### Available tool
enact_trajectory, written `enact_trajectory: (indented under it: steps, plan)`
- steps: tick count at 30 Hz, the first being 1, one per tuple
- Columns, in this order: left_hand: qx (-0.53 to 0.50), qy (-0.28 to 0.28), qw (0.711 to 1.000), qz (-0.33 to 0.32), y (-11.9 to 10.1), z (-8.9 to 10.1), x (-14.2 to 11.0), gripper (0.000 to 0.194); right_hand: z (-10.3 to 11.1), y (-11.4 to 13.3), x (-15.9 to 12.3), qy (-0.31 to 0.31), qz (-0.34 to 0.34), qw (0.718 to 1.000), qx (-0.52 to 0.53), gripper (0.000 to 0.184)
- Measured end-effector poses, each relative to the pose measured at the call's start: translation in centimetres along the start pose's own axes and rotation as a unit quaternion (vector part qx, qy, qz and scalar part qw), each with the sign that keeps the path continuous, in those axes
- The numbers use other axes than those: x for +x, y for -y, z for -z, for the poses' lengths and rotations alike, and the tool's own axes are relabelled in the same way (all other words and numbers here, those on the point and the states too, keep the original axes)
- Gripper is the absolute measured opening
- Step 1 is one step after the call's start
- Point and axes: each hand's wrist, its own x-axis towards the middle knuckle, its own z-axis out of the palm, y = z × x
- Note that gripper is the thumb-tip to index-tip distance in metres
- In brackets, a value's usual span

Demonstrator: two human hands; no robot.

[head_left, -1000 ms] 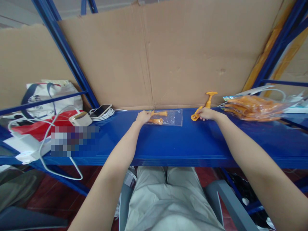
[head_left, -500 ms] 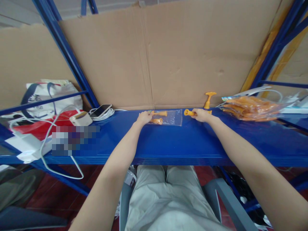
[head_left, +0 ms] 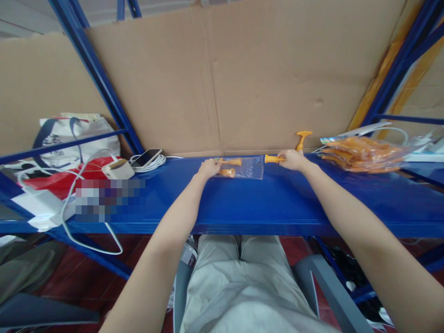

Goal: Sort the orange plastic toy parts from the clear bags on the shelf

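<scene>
Bag [head_left: 248,169] under LH [head_left: 210,168], orange pc [head_left: 272,159] in RH [head_left: 292,159]

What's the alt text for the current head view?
A person's left hand touches a clear bag showing two orange pieces on a blue shelf; the right hand grips a third orange piece past the bag's right end. A fourth orange piece stands behind; a fuller bag lies farther right.
</scene>
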Motion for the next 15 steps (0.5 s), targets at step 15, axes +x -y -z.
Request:
enact_trajectory:
  steps: [15]
  plan:
    - [-0.034,0.029,0.990,-0.134,0.5,-2.3,1.1,0.050,-1.4,-0.7,0.7,0.048,0.031,0.998,0.015,0.033]
